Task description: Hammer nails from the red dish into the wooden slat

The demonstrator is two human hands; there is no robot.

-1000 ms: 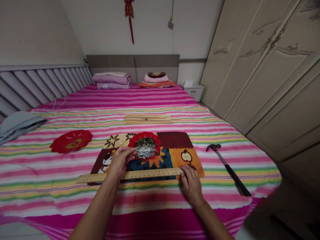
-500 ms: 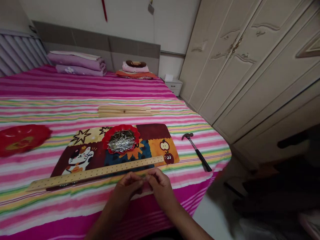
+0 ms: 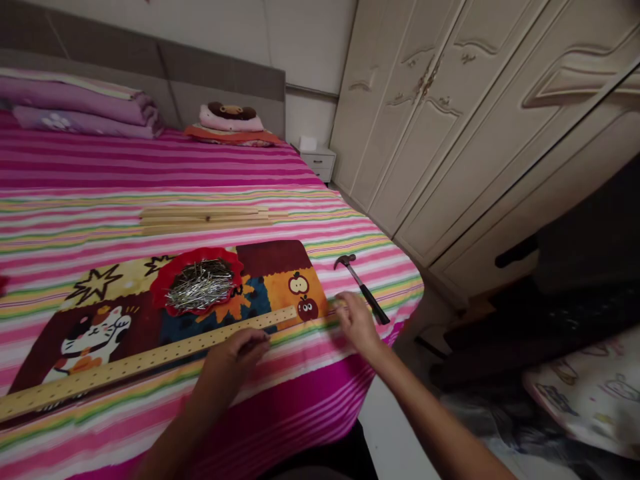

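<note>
Fetching the black-handled metal claw hammer [image 3: 370, 298], I judge.
Right hand [image 3: 356, 321], finger spread too blurred to tell, must grip rightward; left hand [image 3: 233, 357] pinches narrowly, contents unclear.

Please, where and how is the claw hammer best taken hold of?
Probably by the black grip, near its free end, the right hand coming from the near side and from above. The claw hammer lies on the striped bedcover with its metal head at the far end, so the long, slim grip slants toward the person.
</note>
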